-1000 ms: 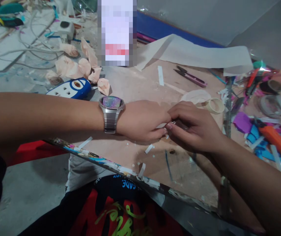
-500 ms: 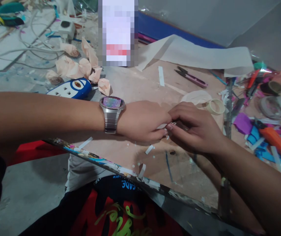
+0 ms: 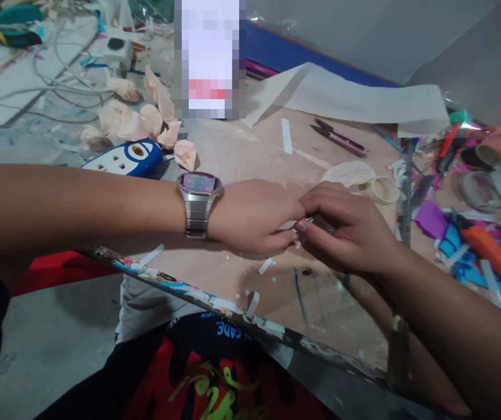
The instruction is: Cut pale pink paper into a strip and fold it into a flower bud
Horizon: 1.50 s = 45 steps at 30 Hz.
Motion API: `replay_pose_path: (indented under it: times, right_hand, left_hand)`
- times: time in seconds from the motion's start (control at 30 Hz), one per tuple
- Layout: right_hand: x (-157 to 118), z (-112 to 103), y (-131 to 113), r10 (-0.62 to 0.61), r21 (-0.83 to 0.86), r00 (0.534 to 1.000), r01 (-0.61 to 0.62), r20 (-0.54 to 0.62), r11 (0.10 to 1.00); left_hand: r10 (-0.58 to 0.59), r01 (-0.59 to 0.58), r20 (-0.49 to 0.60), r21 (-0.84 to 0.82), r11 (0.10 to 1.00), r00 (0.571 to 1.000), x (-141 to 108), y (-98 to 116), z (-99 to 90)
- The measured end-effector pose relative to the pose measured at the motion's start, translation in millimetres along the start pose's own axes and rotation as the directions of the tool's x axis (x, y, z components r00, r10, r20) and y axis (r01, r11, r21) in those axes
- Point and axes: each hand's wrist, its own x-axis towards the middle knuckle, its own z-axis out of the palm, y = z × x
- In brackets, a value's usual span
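Observation:
My left hand (image 3: 254,213), with a metal-banded watch (image 3: 197,201) on its wrist, is closed around a small white piece of paper (image 3: 288,224). My right hand (image 3: 349,224) meets it fingertip to fingertip, thumb and forefinger pinching the right end of the same piece. Most of the paper is covered by the fingers, so its full shape is hidden. Just beyond my right hand lie a round white sheet (image 3: 349,173) and a tape roll (image 3: 382,190). Short white strips (image 3: 265,266) are scattered on the board below my hands.
Pink thread snips (image 3: 340,138) and a long white paper sheet (image 3: 364,105) lie farther back. At the left are peach paper flowers (image 3: 121,119), a blue-and-white power strip (image 3: 128,157) and grey cables (image 3: 58,87). An orange-handled tool (image 3: 496,259) lies among clutter at right.
Both hands keep nearly the same pose and grip on the white paper piece. The view has shifted very slightly.

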Motion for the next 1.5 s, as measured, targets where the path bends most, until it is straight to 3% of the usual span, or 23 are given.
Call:
replay_pose_path:
  times: [0.83, 1.1, 1.5]
  right_hand:
    - [1.6, -0.9, -0.4, 0.034, -0.016, 0.999, -0.034, 0.013, 0.999]
    - [-0.2, 0.8, 2.0, -0.037, -0.009, 0.999, 0.037, -0.017, 0.999]
    - [1.3, -0.1, 0.7, -0.037, 0.0, 0.999, 0.037, 0.0, 0.999]
  left_hand:
    - [0.002, -0.002, 0.007, 0.007, 1.0, 1.0, -0.4, 0.6, -1.8]
    - [-0.011, 0.009, 0.025, 0.067, 0.998, 1.0, -0.4, 2.8, -1.9]
    - [-0.029, 0.027, 0.041, 0.056, 0.998, 0.999, -0.2, 4.0, -2.7]
